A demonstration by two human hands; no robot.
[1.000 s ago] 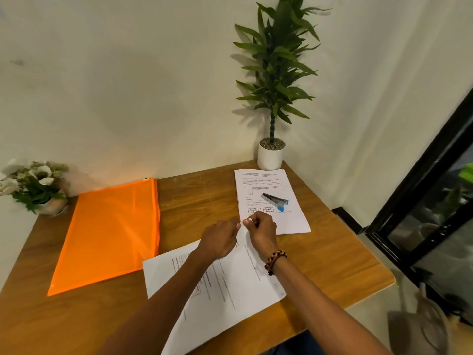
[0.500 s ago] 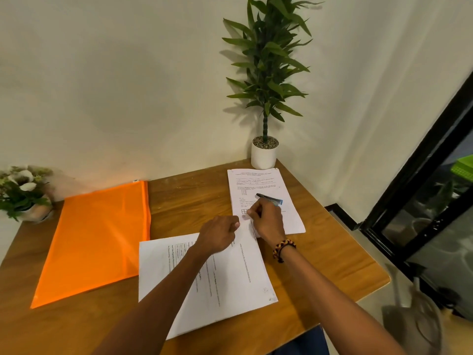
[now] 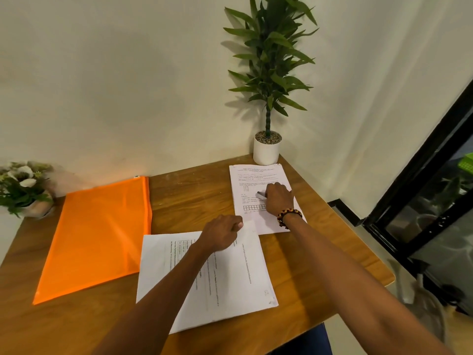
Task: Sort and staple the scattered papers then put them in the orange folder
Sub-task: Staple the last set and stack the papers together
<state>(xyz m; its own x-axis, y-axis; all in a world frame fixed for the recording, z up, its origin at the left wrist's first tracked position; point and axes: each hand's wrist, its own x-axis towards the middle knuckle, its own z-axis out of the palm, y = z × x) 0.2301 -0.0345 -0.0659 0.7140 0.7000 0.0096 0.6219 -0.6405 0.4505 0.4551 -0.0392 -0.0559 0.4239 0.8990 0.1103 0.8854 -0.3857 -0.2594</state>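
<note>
Right hand [image 3: 279,198] has reached stapler [image 3: 261,194].

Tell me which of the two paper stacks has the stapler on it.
The far stack by the white plant pot; the right hand closes on the stapler there. The near stack has only the left hand.

We see a wooden table [image 3: 320,242] pushed into the corner of a room, against plain cream walls [image 3: 115,85]. At the far right corner of the table stands a tall green plant [image 3: 268,60] in a white pot [image 3: 266,152], throwing soft shadows on the wall behind it. At the left edge we find a small pot of white flowers [image 3: 23,188]. On our right runs a black-framed glass door [image 3: 435,180], with a pale floor [image 3: 371,339] below it.
</note>
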